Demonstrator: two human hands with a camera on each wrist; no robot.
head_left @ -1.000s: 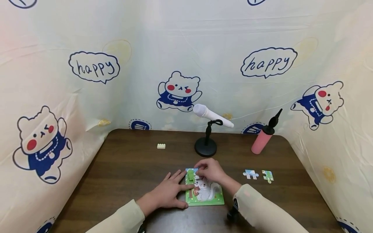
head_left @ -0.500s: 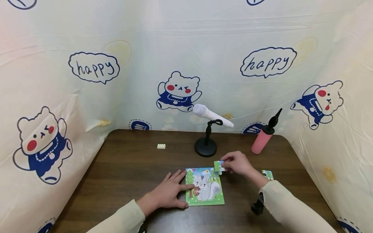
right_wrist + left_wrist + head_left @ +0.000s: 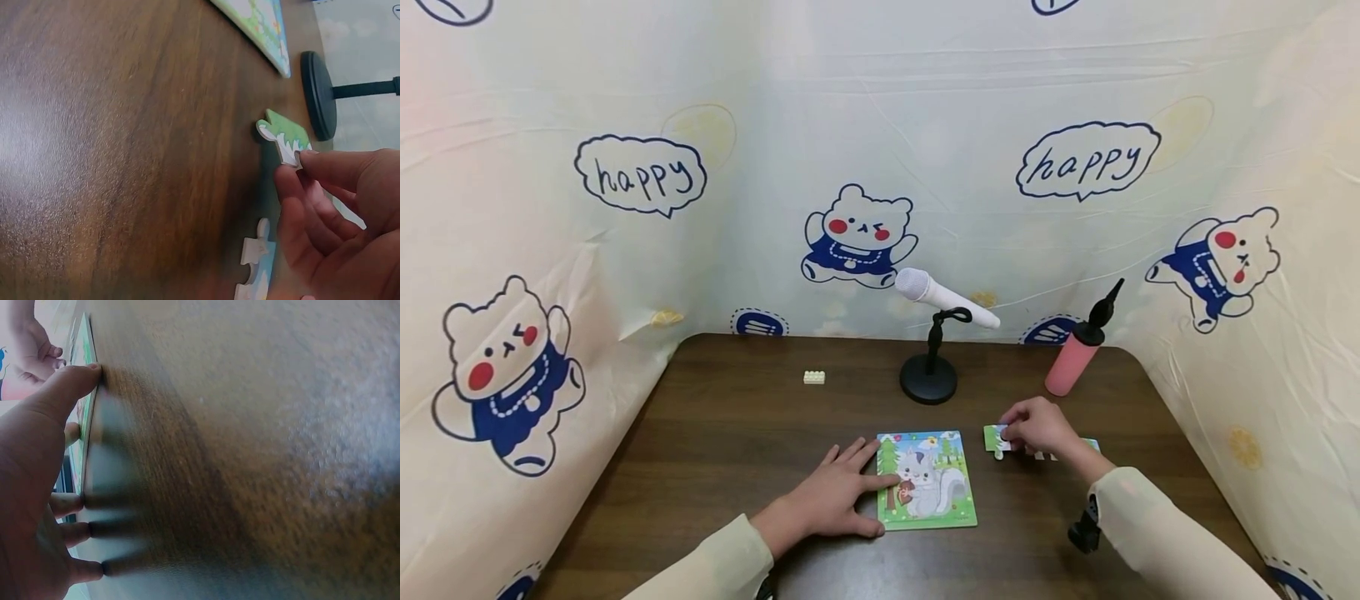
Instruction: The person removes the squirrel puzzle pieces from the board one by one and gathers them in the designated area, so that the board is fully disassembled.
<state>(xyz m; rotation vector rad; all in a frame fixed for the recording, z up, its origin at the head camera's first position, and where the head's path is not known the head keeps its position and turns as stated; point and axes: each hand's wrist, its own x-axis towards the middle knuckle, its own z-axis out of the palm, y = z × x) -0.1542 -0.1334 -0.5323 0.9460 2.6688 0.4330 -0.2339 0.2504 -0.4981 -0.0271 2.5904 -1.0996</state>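
A jigsaw board [image 3: 927,504] with a squirrel picture lies flat on the table. My left hand [image 3: 837,492] has its fingers spread at the board's left side, the index finger stretched onto the picture. In the left wrist view, the thumb [image 3: 84,375] reaches the board's near edge. To the right of the board, my right hand [image 3: 1043,429] pinches a green and white jigsaw piece [image 3: 284,134] between thumb and fingers. A blue and white jigsaw piece [image 3: 259,269] lies on the table close by it. Another jigsaw piece [image 3: 1091,444] is partly hidden behind the right wrist.
Behind the board stands a white microphone [image 3: 951,298] on a black round-based stand [image 3: 928,379]. A pink hand pump [image 3: 1070,367] with a black nozzle stands at the back right. A cream building brick [image 3: 814,377] lies back left. A printed curtain [image 3: 865,108] surrounds the table.
The right hand has carried the green and white jigsaw piece from over the board's upper left, past its top right corner, to the table on the right. My left hand stays put.
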